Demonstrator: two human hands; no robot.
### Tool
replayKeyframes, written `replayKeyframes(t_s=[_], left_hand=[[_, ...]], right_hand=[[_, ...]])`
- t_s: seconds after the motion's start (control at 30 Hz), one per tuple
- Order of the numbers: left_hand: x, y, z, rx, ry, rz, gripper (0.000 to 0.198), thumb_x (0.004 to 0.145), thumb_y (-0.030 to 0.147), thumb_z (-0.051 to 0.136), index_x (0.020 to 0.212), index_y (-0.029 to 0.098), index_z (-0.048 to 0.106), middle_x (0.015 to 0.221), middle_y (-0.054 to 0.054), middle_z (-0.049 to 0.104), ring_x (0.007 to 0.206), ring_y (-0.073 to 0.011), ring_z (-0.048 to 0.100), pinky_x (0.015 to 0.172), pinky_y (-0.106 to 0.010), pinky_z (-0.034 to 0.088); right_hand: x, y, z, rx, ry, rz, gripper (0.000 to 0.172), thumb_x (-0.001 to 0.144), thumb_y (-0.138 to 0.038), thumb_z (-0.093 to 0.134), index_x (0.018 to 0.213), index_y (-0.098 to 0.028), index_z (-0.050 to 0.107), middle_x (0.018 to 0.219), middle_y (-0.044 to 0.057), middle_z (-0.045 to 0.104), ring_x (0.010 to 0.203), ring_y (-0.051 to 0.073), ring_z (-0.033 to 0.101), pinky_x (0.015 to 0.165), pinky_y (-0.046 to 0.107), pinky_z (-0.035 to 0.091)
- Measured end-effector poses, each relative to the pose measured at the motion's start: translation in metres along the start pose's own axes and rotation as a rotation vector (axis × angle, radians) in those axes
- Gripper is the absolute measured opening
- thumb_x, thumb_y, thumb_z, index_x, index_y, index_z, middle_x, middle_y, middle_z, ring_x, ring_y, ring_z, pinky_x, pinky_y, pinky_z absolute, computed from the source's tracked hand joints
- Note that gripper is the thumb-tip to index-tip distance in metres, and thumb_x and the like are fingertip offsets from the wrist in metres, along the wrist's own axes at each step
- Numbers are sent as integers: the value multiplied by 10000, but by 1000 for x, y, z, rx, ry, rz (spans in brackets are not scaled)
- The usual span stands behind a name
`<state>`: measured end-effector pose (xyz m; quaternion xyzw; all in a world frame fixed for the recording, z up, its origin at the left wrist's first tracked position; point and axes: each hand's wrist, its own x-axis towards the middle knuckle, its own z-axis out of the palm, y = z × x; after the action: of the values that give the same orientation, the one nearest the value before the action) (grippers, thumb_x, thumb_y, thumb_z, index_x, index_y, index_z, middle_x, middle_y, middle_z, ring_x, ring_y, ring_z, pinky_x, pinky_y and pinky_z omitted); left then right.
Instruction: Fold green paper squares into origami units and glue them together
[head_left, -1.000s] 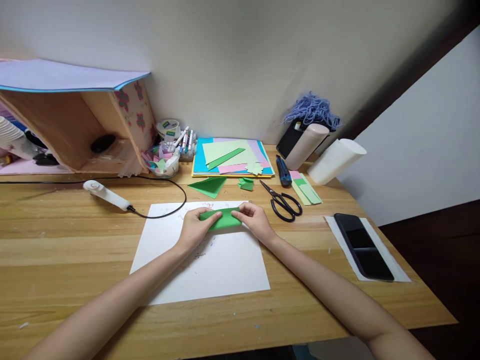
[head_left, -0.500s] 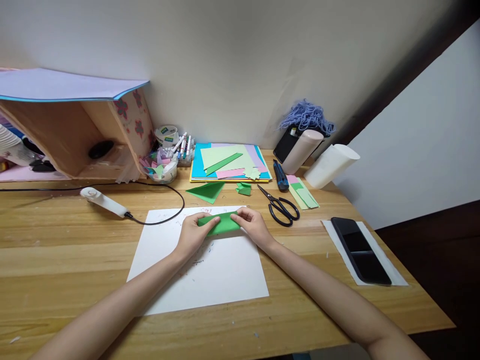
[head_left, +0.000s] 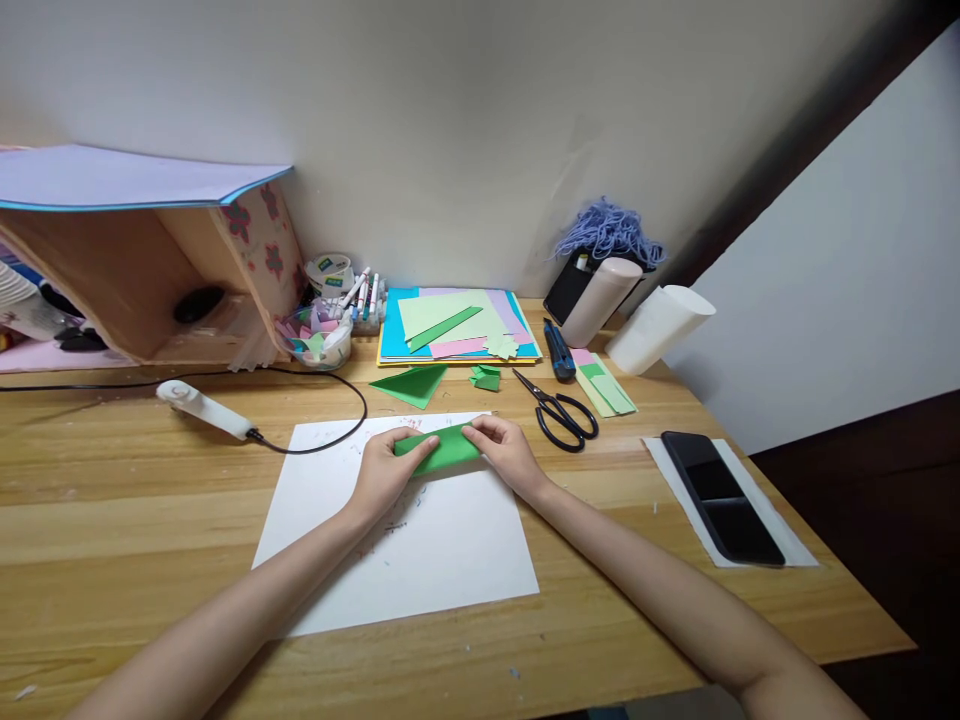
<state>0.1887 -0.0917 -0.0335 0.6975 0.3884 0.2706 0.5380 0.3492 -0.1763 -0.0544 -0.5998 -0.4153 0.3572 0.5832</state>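
A strip of green paper (head_left: 444,452), apparently folded, is stretched between my two hands above a white sheet (head_left: 420,560). My left hand (head_left: 390,465) pinches its left end, thumb on top. At the right end, my right hand (head_left: 501,448) grips it between thumb and fingers. Just beyond lie a green paper triangle (head_left: 414,386) and a small folded green piece (head_left: 485,378). Black-handled scissors (head_left: 559,412) rest to the right of my right hand, blades pointing away to the left.
Behind are stacked coloured papers (head_left: 386,335), a tub of scraps (head_left: 330,350) and a blue utility knife (head_left: 559,352). A white corded tool (head_left: 206,408) lies left, near an open box (head_left: 262,260). At right are a phone (head_left: 721,500) and a white roll (head_left: 660,330).
Both hands keep the same hold on the green paper. The view has shifted very slightly; nothing on the table has visibly moved.
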Motion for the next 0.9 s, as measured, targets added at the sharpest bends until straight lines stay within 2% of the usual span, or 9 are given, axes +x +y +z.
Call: replayKeyframes(t_s=[0.67, 0.9], left_hand=[[0, 0, 0, 1, 25, 7, 302, 654, 448, 645, 659, 146, 650, 657, -11, 604, 640, -142, 508, 583, -221, 358], [1, -2, -1, 40, -38, -5, 325, 665, 466, 630, 658, 143, 662, 670, -22, 632, 649, -153, 535, 590, -231, 375]], right_hand=[[1, 3, -1, 28, -20, -16, 247, 741, -395, 608, 660, -164, 574, 633, -13, 495, 603, 112, 452, 564, 226, 358], [1, 3, -1, 6, -13, -23, 246, 765, -388, 582, 687, -155, 573, 650, -13, 520, 626, 113, 475, 587, 218, 371]])
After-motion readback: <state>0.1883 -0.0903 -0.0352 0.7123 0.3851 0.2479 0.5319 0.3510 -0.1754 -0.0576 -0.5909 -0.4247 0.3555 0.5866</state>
